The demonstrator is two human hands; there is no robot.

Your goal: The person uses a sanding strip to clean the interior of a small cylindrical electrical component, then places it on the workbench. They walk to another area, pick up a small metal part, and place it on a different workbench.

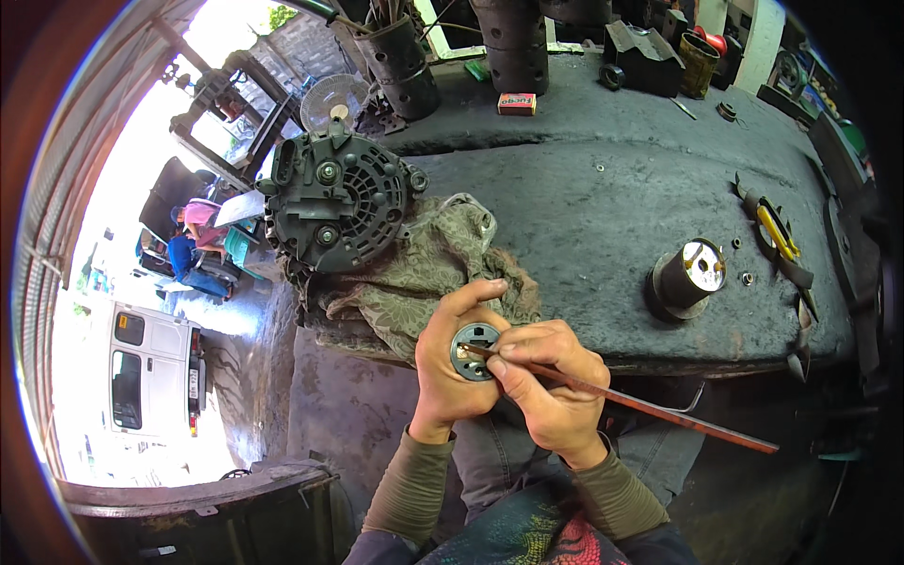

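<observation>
My left hand (443, 363) is wrapped round a small dark round part (485, 331), whose face, with slots and a pale metal bit in it, is turned up. Between its thumb and fingers, my right hand (562, 386) pinches a long, thin reddish-brown strip (678, 419). The strip's near end reaches onto the face of the round part, and its other end sticks out to the lower right. Both hands are just off the bench's front edge, above my lap. Beyond my left hand, an alternator (372, 202) sits beside a crumpled patterned rag (414, 292).
On the dark bench (565, 207), a metal cylinder (690, 273) stands at right, near small nuts (747, 279) and a yellow-handled tool (778, 234). A matchbox (517, 104) and a tool-filled can (400, 66) are at the back. Two people and a white van (155, 372) are off left.
</observation>
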